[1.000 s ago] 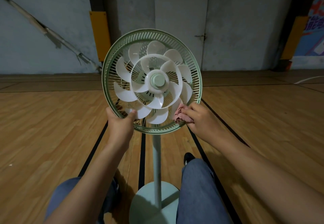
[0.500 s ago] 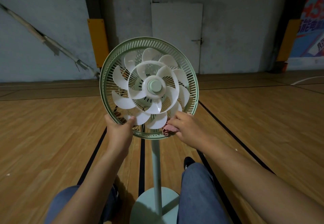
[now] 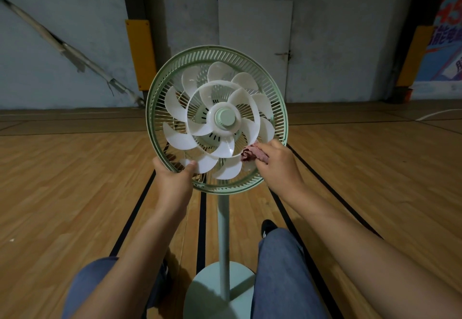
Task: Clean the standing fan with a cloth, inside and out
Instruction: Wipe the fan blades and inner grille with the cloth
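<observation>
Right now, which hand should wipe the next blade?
Right. The right hand already grips the cloth against the white blades at the lower right. The left hand holds the green guard rim, steadying the fan.

One wide-angle head view looks forward and down from the seated person's head. It sits close to the fan (image 3: 217, 118), which fills the centre, with both forearms reaching in from below, knees at the bottom edge and the wall (image 3: 337, 31) beyond.

One fan (image 3: 217, 118), one cloth (image 3: 252, 155), perhaps nine outer blades (image 3: 178, 140).
</observation>
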`<state>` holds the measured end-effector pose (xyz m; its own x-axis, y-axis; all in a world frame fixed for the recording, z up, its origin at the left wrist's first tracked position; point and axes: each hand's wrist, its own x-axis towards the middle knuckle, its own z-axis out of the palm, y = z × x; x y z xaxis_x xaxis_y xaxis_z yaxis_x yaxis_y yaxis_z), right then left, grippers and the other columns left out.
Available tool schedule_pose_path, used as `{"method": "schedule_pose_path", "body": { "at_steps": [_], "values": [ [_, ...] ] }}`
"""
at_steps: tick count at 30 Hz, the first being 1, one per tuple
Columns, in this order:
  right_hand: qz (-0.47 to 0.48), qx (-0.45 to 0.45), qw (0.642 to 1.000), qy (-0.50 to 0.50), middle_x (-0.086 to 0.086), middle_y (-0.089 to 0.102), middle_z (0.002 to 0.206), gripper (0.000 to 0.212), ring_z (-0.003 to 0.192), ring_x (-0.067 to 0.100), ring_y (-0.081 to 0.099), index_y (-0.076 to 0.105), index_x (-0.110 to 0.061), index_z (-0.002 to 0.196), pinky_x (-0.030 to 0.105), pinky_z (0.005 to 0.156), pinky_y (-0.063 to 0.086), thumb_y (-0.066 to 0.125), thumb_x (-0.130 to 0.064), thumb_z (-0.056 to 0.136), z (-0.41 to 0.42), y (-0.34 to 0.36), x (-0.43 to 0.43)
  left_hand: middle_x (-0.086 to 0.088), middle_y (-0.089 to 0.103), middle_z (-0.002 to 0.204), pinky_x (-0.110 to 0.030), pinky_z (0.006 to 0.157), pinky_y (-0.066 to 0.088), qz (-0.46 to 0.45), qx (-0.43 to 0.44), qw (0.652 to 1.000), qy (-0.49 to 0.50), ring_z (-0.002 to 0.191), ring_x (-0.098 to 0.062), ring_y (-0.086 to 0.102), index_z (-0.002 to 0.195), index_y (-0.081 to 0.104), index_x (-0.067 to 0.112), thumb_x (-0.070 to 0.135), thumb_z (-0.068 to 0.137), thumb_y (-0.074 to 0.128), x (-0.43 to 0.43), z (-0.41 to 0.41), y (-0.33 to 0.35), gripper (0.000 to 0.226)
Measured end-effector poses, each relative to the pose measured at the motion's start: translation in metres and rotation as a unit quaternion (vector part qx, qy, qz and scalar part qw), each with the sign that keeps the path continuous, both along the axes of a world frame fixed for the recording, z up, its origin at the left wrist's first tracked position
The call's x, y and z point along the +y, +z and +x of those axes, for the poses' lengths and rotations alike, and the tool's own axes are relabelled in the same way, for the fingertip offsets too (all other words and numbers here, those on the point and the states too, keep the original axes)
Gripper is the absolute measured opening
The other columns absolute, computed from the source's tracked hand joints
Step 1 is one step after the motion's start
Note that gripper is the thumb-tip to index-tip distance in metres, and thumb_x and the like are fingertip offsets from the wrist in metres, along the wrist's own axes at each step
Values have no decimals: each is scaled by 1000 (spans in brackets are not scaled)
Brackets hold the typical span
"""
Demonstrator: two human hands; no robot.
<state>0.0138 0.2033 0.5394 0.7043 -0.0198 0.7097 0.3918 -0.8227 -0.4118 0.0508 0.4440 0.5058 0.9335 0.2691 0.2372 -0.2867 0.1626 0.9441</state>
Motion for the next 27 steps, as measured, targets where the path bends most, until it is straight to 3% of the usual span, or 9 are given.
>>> {"method": "schedule_pose_path", "body": {
  "at_steps": [5,8,10,12,15,19,22,27],
  "values": [
    [38,39,999,6,8,58,99,27,88,25,60,76,-7,120,34,74,53,64,-1,97,4,-11,17,10,63,125,-52,104,57,-7,2,1000,10,116,-18,66,124,40,47,10,99,76,3,0,0,57],
    [54,63,996,25,5,53,98,29,90,25,58,74,-4,124,36,79,52,60,0,98,5,-16,27,11,63,122,-50,102,57,-9,3,1000,16,113,-15,66,112,43,52,10,99,75,4,2,2,54],
    [74,79,993,36,0,48,96,30,91,23,57,71,-2,126,37,82,53,59,2,99,6,-19,30,11,63,121,-50,102,57,-10,4,1000,19,112,-14,66,119,43,46,11,99,75,5,3,2,52],
    [86,100,990,47,-5,44,95,32,88,16,55,69,-2,128,29,81,51,57,4,99,7,-20,31,10,63,121,-52,102,58,-12,9,1000,18,112,-15,66,128,40,41,13,101,74,6,4,2,52],
    [91,130,985,63,-9,43,95,43,89,9,52,63,-4,141,17,83,45,54,5,100,8,-19,32,6,64,120,-55,100,60,-11,17,1000,15,112,-23,70,123,41,41,19,102,73,7,4,4,44],
    [72,143,985,68,4,49,105,44,100,23,58,61,-6,142,35,91,52,52,5,100,7,-16,29,3,65,125,-58,101,60,-13,10,1000,-1,115,-27,72,130,39,38,27,101,77,8,-1,5,48],
    [39,130,989,66,5,48,105,49,99,23,56,60,-8,146,39,91,52,52,5,99,4,-17,31,2,65,131,-59,103,59,-26,2,999,-19,120,-27,71,134,38,38,32,96,82,7,-5,5,59],
    [-53,94,990,90,1,49,111,55,110,24,52,66,-22,141,41,95,50,56,4,93,-1,-18,52,-2,68,129,-56,101,61,-2,-9,1000,-29,116,-26,73,116,43,47,20,92,86,6,-4,3,56]
  ]
}}
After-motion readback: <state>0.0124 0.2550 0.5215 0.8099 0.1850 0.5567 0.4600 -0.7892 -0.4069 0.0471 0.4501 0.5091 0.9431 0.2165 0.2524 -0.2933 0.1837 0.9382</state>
